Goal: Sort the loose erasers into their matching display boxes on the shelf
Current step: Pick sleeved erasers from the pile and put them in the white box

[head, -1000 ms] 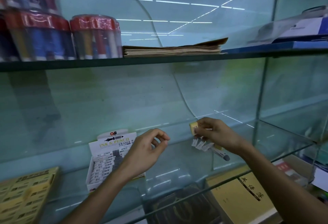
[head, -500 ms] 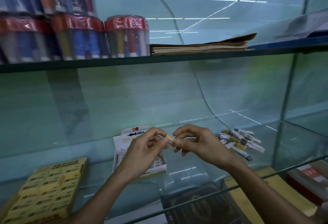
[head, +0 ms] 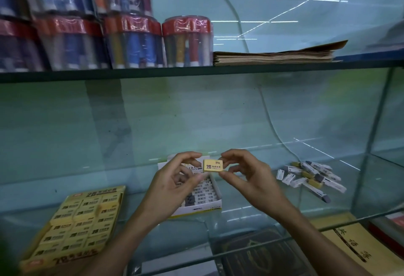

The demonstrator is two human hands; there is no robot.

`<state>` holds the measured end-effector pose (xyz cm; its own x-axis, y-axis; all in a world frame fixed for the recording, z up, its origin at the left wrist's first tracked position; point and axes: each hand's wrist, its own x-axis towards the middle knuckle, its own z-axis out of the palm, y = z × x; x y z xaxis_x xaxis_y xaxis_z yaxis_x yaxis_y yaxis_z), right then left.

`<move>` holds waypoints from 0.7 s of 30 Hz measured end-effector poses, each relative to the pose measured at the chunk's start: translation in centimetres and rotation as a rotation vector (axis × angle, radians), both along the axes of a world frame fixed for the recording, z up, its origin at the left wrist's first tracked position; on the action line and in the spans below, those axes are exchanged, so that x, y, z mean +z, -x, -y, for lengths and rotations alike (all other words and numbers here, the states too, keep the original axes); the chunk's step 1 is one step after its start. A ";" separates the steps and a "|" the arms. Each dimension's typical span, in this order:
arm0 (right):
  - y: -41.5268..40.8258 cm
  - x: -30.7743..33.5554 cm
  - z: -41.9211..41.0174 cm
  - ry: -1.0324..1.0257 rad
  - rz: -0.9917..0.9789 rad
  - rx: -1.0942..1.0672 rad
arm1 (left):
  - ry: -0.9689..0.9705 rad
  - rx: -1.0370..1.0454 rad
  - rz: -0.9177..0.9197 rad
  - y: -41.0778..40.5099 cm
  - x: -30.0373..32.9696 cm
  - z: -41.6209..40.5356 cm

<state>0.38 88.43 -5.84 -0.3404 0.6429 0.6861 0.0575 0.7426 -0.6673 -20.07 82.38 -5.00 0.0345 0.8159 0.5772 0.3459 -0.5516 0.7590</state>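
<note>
Yellow 2B eraser (head: pixel 213 165) held up mid-frame, pinched from both sides

It's gripped at its right edge by the right hand (head: pixel 251 176), thumb and fingertips clamped on it, while its left edge is touched by the curled fingers of the left hand (head: pixel 172 180). Right behind and below, the white display box (head: pixel 197 197) of sleeved erasers is seen on the glass shelf (head: pixel 251 216). The yellow 2B display box (head: pixel 74 223) is parked lower left, and the loose eraser pile (head: pixel 310 175) is scattered at right.
</note>
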 end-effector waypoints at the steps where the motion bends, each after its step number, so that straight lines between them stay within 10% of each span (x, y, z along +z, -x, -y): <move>1: 0.0 -0.2 0.0 -0.100 0.049 -0.058 | 0.004 0.009 0.012 0.2 0.0 0.0; 13: 2.0 0.0 0.9 -0.232 0.123 -0.063 | -0.304 0.226 -0.545 1.7 0.5 1.0; 21: 5.5 -0.1 1.1 -0.125 0.200 0.022 | -0.246 0.336 -0.483 5.5 0.2 3.1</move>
<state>-5.10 87.31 -5.90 -0.4906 0.5482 0.6774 0.1627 0.8213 -0.5468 -25.54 79.31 -4.79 0.1029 0.6727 0.7327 0.8017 -0.4922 0.3393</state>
